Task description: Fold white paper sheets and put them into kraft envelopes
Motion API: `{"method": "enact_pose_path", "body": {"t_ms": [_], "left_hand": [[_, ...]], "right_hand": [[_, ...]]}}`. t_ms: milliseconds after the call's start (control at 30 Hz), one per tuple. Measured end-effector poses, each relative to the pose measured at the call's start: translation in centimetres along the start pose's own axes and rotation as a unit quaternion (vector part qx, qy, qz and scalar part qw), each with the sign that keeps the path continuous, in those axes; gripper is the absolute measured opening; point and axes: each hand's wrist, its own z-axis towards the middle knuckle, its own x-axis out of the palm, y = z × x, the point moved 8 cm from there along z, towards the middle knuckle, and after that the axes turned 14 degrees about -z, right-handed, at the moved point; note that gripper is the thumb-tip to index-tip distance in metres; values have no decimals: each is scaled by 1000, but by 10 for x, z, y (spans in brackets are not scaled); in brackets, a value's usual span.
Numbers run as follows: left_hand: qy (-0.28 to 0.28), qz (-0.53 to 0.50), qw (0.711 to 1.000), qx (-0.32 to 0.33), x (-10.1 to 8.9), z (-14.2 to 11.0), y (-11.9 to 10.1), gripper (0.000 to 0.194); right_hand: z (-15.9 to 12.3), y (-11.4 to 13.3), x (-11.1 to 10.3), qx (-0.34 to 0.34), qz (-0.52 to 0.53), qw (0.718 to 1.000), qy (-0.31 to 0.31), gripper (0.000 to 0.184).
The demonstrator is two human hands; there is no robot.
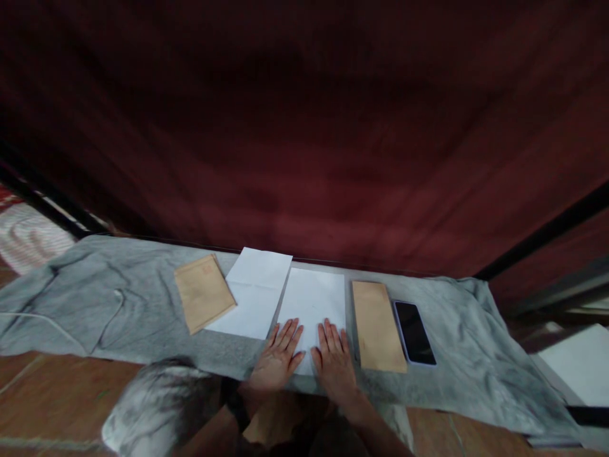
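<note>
Head view — left hand (276, 362) and right hand (335, 368) lie palms down on the near part of the central white sheet (314, 289), fingers extended, clasping nothing, likely keeping it flat. Left of that sheet, the creased paper (259, 279) lies close alongside, a brown envelope (202, 295) overlapping its far side. Right of it, another brown envelope (378, 327), then the phone (415, 333) — tight sideways room there. Its near end sits by the grey cloth's (466, 343) edge; the dark red backdrop (314, 158) bounds reach beyond.
</note>
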Motion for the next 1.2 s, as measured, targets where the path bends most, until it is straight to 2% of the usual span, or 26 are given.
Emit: {"method": "enact_pose_path", "body": {"t_ms": [100, 200, 433, 533, 633, 767, 900, 1033, 1200], "left_hand": [[15, 17, 1000, 5, 1, -23, -2, 60], [39, 28, 999, 3, 1, -36, -3, 58], [132, 2, 991, -36, -4, -33, -11, 54], [130, 0, 991, -44, -6, -33, -14, 52], [91, -9, 995, -36, -12, -29, -21, 48], [22, -44, 999, -6, -22, -14, -42, 50], [42, -78, 996, 33, -12, -4, -63, 56], [64, -85, 994, 27, -2, -7, -62, 60], [89, -91, 991, 51, -1, -7, -61, 66]], "right_hand": [[-23, -2, -16, -10, -14, 1000, -3, 60], [-34, -4, -23, -24, -21, 999, -9, 62], [-40, -5, -27, -23, -15, 999, -15, 60], [-49, -4, -25, -22, 2, 1000, -16, 61], [-50, -6, -21, 0, 29, 1000, -5, 57], [-24, -3, -15, 8, 116, 993, 30, 51], [14, 14, -5, -51, 198, 973, 108, 55], [34, 22, 7, -100, 164, 970, 152, 55], [59, 2, 29, -98, 78, 979, 158, 55]]}}
